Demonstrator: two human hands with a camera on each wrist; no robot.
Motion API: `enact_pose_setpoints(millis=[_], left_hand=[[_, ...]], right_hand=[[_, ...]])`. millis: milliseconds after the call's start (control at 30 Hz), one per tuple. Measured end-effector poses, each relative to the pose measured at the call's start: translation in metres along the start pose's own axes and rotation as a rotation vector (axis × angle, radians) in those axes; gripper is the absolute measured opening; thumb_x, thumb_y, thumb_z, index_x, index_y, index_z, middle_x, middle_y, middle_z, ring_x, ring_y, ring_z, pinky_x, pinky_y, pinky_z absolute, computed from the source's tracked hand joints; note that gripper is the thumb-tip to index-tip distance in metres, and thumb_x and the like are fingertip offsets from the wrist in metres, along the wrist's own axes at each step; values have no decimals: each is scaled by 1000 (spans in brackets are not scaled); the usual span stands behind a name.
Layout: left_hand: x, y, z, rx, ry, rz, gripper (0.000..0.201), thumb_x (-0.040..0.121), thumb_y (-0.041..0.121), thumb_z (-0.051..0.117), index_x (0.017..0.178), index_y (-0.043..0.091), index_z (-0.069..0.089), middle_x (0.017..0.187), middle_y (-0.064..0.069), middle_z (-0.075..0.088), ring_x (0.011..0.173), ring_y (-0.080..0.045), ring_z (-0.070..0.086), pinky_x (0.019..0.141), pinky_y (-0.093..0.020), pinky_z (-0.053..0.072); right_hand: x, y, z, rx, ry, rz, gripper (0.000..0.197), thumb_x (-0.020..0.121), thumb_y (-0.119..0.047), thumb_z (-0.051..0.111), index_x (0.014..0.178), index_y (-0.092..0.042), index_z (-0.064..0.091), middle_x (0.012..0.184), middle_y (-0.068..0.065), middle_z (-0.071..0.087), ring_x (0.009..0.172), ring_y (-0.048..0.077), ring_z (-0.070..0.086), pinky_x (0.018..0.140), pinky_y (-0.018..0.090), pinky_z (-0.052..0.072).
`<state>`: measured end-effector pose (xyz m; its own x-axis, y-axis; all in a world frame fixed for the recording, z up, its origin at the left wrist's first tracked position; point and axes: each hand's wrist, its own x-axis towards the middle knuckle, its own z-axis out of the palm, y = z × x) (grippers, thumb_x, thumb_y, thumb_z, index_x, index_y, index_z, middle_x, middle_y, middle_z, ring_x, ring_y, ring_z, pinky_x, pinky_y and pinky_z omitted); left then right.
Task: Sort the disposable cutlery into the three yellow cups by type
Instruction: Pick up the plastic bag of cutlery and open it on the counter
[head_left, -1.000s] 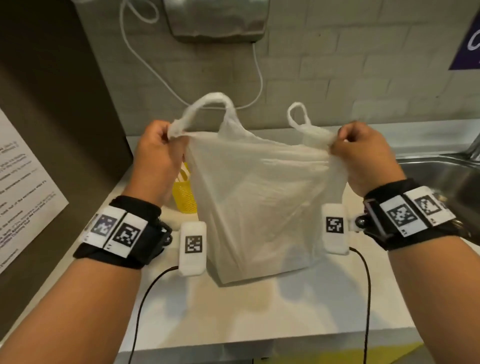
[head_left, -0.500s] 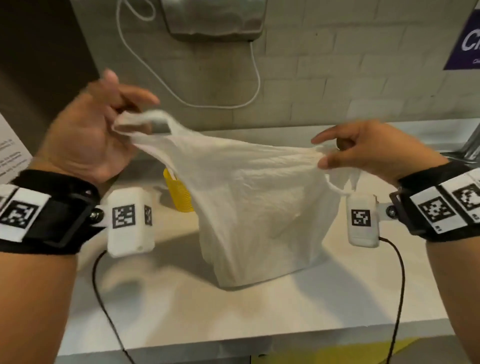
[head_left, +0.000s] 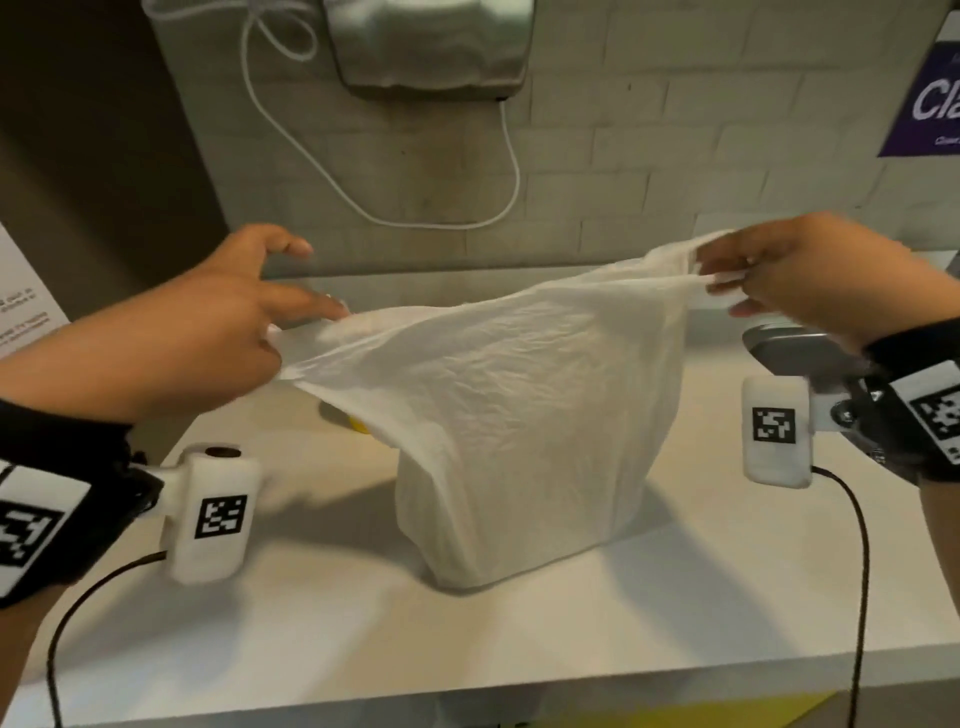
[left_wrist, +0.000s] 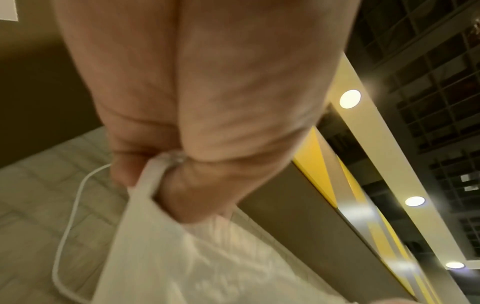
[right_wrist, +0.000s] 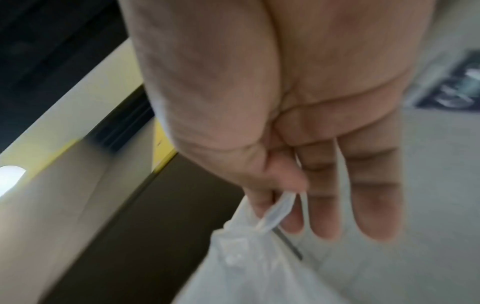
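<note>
A white plastic bag stands on the pale counter, its mouth stretched wide between my two hands. My left hand pinches the bag's left handle between thumb and fingers. My right hand pinches the right handle, its other fingers nearly straight. A sliver of a yellow cup shows under the bag's left side; the rest of it is hidden. No cutlery shows; what the bag holds is hidden.
A steel hand dryer hangs on the tiled wall, its white cord looping below. A metal fixture sits at the right. A dark panel with a paper notice stands at left. The counter's front edge is near me.
My hands have pulled farther apart and lower, stretching the bag's mouth wider. The bag now covers nearly all of the yellow cup behind it.
</note>
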<state>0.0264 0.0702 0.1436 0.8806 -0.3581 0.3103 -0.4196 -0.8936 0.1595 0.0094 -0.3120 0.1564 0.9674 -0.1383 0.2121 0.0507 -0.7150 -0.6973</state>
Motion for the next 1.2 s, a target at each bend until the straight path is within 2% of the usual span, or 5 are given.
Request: enact_pose_setpoints(millis=[133,400,800,1000,1200], left_hand=[[-2,-2,24,-1,-57,-95,53,72,-3,57,99,42,50,130,0,36,117,-23,45,94,-28,38],[-25,1,65,-243,-247,-329,35,82,-7,46,79,26,58,96,-4,63,79,-19,66,64,-31,52],[-10,17,80,-2233,396,-705,65,30,-17,56,93,1,57,62,-18,66,52,-19,63,44,-19,50],[-17,3,89,-2045,123,-631,71,35,22,87,100,3,67,111,-15,66,100,-29,67,77,-47,57],[-44,3,102,-1180,-478,-429,61,42,10,91,100,14,71,101,-7,73,77,-16,71,64,-21,56]], right_hand=[[-4,3,14,888,111,56,15,87,-5,53,79,-11,63,76,-1,67,73,15,69,72,34,60],[3,38,44,648,52,161,43,81,11,55,115,-15,50,94,6,60,82,21,62,64,32,53],[-8,36,66,1113,90,295,19,88,-13,46,69,-15,51,68,6,57,78,24,59,75,37,47],[-16,37,62,515,-187,51,28,70,-29,77,87,-19,57,81,1,59,71,16,55,67,30,41],[-11,47,54,748,-144,169,8,88,-8,56,87,-15,62,75,1,68,69,20,61,66,34,50]])
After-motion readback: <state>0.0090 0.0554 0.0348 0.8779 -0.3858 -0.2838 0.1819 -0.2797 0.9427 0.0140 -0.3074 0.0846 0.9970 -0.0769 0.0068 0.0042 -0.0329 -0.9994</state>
